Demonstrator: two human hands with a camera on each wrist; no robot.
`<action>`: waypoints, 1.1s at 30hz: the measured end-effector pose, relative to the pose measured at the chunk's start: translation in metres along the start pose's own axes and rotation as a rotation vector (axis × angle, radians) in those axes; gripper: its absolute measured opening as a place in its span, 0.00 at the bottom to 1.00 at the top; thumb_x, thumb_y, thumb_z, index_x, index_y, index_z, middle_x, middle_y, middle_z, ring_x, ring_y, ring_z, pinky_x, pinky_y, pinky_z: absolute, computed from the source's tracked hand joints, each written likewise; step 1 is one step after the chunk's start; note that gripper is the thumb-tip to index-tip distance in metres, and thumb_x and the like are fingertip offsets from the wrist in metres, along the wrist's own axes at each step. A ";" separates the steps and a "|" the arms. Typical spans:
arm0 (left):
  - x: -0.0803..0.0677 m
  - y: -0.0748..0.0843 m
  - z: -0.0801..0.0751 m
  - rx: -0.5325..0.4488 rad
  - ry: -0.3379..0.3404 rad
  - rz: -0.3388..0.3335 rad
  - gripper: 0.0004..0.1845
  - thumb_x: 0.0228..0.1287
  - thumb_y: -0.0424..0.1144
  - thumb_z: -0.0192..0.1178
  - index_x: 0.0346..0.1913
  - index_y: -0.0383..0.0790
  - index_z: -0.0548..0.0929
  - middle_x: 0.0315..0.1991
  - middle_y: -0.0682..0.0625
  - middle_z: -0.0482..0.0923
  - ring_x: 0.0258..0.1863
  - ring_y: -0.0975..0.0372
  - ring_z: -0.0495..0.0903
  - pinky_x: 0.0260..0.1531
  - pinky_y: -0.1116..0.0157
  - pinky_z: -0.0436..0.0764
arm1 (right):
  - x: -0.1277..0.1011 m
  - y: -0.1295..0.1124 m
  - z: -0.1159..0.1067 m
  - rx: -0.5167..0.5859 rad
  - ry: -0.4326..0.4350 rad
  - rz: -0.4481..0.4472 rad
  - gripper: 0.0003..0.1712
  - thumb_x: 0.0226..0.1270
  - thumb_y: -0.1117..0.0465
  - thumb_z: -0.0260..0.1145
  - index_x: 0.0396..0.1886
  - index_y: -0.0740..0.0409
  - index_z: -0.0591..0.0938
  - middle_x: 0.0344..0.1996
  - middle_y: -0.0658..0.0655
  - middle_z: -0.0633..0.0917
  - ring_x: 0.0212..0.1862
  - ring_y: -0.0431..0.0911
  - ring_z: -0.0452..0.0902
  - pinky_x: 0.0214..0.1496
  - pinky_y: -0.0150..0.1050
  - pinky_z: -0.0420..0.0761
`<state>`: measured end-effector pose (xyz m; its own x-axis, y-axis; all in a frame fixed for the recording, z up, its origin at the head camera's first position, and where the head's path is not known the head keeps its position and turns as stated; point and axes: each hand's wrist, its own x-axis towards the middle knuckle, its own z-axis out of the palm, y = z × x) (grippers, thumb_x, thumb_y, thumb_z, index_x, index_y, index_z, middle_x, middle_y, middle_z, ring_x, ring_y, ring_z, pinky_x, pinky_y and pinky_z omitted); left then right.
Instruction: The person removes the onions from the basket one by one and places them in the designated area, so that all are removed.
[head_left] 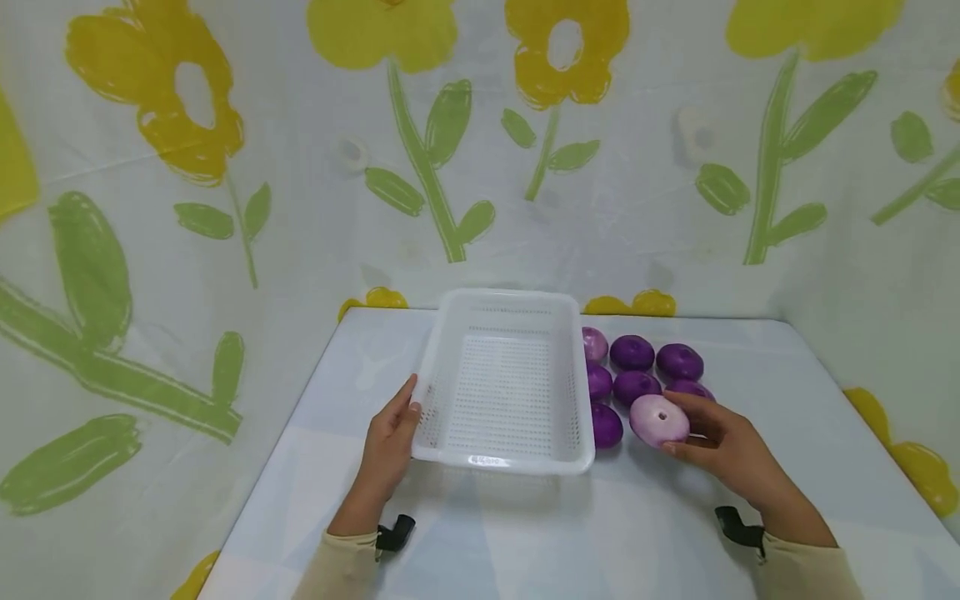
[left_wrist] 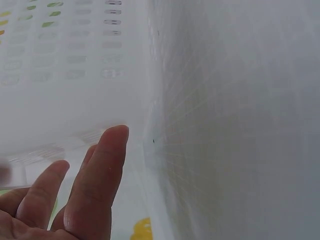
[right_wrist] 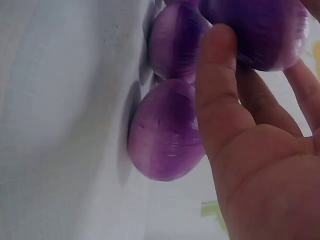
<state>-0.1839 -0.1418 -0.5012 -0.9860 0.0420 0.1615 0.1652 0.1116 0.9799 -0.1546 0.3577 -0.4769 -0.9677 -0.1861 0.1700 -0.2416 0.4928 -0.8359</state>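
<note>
A white perforated plastic basket (head_left: 525,463) is in the middle of the head view, tilted so its inside faces me, with nothing in it. My left hand (head_left: 386,446) grips its left rim near the front corner; in the left wrist view, the fingers (left_wrist: 97,185) lie against the basket's wall (left_wrist: 55,110). To the right of the basket, my right hand (head_left: 731,454) holds a pale purple onion (head_left: 652,419) between thumb and fingers. That onion (right_wrist: 265,30) looks darker purple from the right wrist. Several other purple onions (head_left: 632,353) sit beside the basket, some partly hidden by it.
The white table (head_left: 510,542) carries the loose onions at its right-centre. A flower-printed cloth (head_left: 285,125) rises behind the table and along both sides. Black straps with mounts (head_left: 738,527) are on both wrists.
</note>
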 end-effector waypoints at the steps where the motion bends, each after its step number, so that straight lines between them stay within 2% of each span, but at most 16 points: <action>1: 0.000 0.000 -0.001 -0.001 -0.001 -0.001 0.28 0.86 0.42 0.51 0.83 0.51 0.63 0.80 0.49 0.63 0.73 0.54 0.69 0.60 0.74 0.74 | 0.000 0.000 0.001 0.003 -0.004 0.001 0.42 0.61 0.62 0.82 0.75 0.56 0.76 0.65 0.62 0.80 0.55 0.39 0.84 0.52 0.33 0.85; 5: 0.001 -0.001 -0.001 -0.003 -0.005 -0.001 0.28 0.86 0.43 0.50 0.83 0.50 0.63 0.80 0.49 0.62 0.74 0.55 0.68 0.60 0.75 0.73 | 0.001 0.000 0.004 -0.017 -0.029 0.039 0.44 0.59 0.58 0.84 0.75 0.53 0.77 0.66 0.63 0.79 0.58 0.48 0.83 0.53 0.33 0.85; 9: 0.001 0.000 0.000 0.008 -0.002 0.002 0.29 0.86 0.42 0.50 0.84 0.47 0.62 0.81 0.49 0.61 0.76 0.56 0.65 0.62 0.78 0.70 | -0.001 0.000 0.007 -0.030 -0.046 0.079 0.45 0.58 0.56 0.85 0.75 0.52 0.77 0.68 0.65 0.77 0.60 0.60 0.82 0.54 0.39 0.86; 11: 0.001 0.000 0.000 0.013 -0.003 0.003 0.28 0.86 0.42 0.49 0.84 0.48 0.62 0.81 0.50 0.60 0.77 0.56 0.63 0.63 0.78 0.69 | -0.001 0.002 0.008 -0.027 -0.048 0.094 0.45 0.57 0.56 0.85 0.74 0.52 0.77 0.69 0.66 0.77 0.60 0.63 0.82 0.54 0.42 0.86; 14: 0.000 0.001 -0.001 0.016 -0.006 0.000 0.28 0.86 0.42 0.49 0.83 0.52 0.63 0.81 0.51 0.60 0.78 0.57 0.62 0.65 0.76 0.67 | -0.002 0.003 0.010 -0.043 -0.049 0.101 0.45 0.56 0.55 0.86 0.73 0.53 0.78 0.68 0.67 0.78 0.59 0.63 0.84 0.53 0.45 0.87; 20: 0.000 0.000 -0.001 0.017 -0.009 -0.005 0.28 0.87 0.43 0.49 0.83 0.50 0.62 0.81 0.52 0.60 0.78 0.59 0.62 0.69 0.68 0.67 | -0.003 0.006 0.011 -0.110 -0.038 0.102 0.45 0.55 0.53 0.86 0.73 0.52 0.78 0.66 0.68 0.79 0.54 0.61 0.86 0.51 0.47 0.88; 25: 0.000 -0.001 -0.001 0.027 -0.007 -0.002 0.28 0.87 0.43 0.49 0.83 0.53 0.63 0.81 0.52 0.60 0.77 0.58 0.63 0.70 0.62 0.68 | -0.003 0.006 0.011 -0.146 -0.028 0.115 0.46 0.56 0.51 0.86 0.74 0.51 0.78 0.66 0.69 0.79 0.51 0.59 0.88 0.47 0.47 0.89; 33: 0.000 0.001 0.000 0.029 -0.003 -0.012 0.28 0.86 0.44 0.49 0.83 0.53 0.63 0.81 0.52 0.61 0.76 0.58 0.65 0.64 0.74 0.70 | -0.003 0.009 0.012 -0.151 -0.028 0.112 0.47 0.56 0.51 0.86 0.75 0.49 0.76 0.66 0.69 0.79 0.50 0.57 0.88 0.47 0.43 0.88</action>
<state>-0.1839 -0.1418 -0.5004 -0.9878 0.0436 0.1496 0.1543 0.1412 0.9779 -0.1528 0.3530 -0.4912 -0.9873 -0.1453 0.0637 -0.1423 0.6334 -0.7606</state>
